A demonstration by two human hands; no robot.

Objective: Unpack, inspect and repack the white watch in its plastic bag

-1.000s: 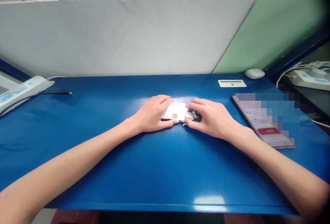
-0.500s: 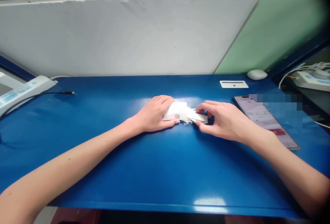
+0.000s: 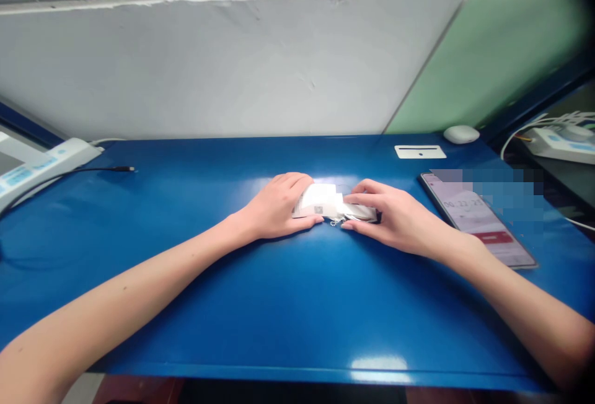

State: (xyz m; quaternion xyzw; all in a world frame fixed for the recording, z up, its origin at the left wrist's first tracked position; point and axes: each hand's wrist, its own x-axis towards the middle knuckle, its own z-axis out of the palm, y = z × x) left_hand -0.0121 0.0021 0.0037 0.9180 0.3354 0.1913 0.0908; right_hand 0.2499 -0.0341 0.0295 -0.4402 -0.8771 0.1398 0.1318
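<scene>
Near the middle of the blue table, my left hand (image 3: 277, 207) is wrapped around the left side of a stack of white paper tags (image 3: 320, 198). A small dark square code is printed on its front face, and my thumb lies along the near edge. At the stack's right end, my right hand (image 3: 388, 213) has its thumb and fingers around a flat, shiny greyish-white strip (image 3: 360, 212). Small white loops, perhaps string (image 3: 335, 222), stick out at the near edge between the hands. My fingers hide both outer ends of the bundle.
A phone (image 3: 495, 237) showing a timer lies right of my right hand. Behind it are a white card-like plate (image 3: 420, 152) and a white rounded case (image 3: 461, 134). Left stand a power strip (image 3: 46, 159) and a black cable (image 3: 111, 169). A grey panel (image 3: 209, 69) rises behind.
The fingers of my right hand have shifted on the strip, the thumb sliding slightly left toward the stack. The strip now looks shinier and greyer. My left hand keeps its hold.
</scene>
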